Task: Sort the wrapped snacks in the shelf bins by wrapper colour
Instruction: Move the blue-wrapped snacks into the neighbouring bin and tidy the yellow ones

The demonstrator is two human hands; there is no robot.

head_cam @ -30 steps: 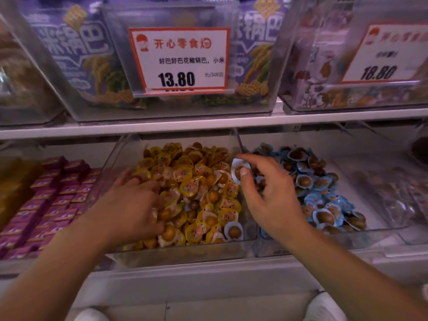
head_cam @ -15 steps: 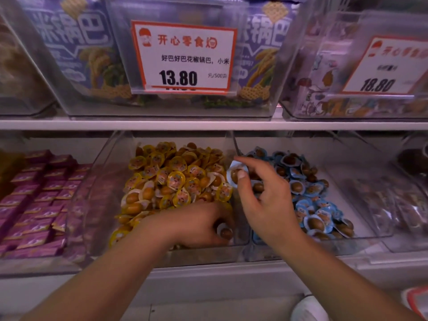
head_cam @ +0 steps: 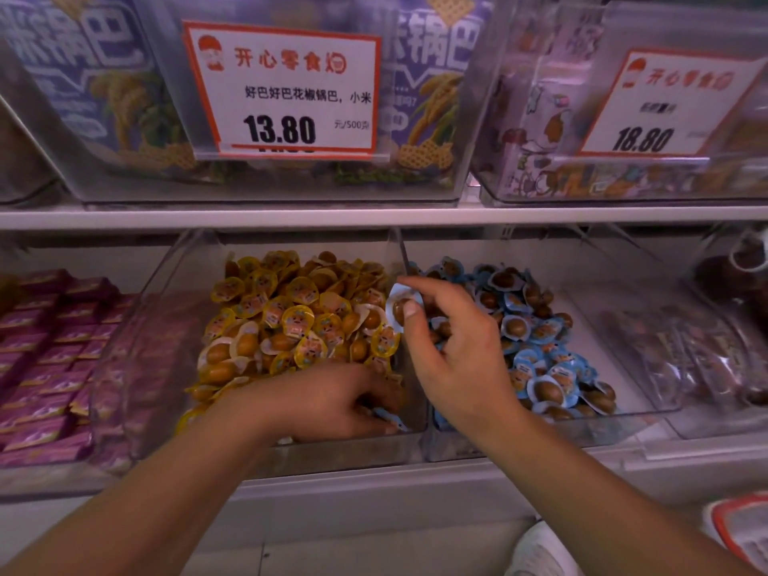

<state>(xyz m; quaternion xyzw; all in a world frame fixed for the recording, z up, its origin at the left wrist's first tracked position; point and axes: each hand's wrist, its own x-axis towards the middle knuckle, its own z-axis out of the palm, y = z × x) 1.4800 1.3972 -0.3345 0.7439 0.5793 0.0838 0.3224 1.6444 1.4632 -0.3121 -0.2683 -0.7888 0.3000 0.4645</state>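
Two clear bins sit side by side on the lower shelf. The middle bin [head_cam: 415,444] is heaped with yellow-wrapped snacks [head_cam: 291,322]; the bin to its right [head_cam: 615,426] holds blue-wrapped snacks [head_cam: 548,367]. My right hand [head_cam: 461,363] pinches one blue-wrapped snack [head_cam: 401,307] between thumb and forefinger, above the wall between the two bins. My left hand [head_cam: 332,401] reaches into the front right corner of the yellow bin, fingers curled around another blue-wrapped snack [head_cam: 392,419] that lies low among the yellow ones.
A bin of purple packets [head_cam: 45,359] stands to the left, and a bin of dark clear-wrapped snacks [head_cam: 706,359] to the right. The upper shelf [head_cam: 374,216] carries large bins with price cards [head_cam: 282,91]. A white shoe [head_cam: 544,550] shows below.
My left hand has crossed from the yellow bin's left side to its front right corner and closed on a blue-wrapped snack. My right hand kept holding its blue snack over the divider.
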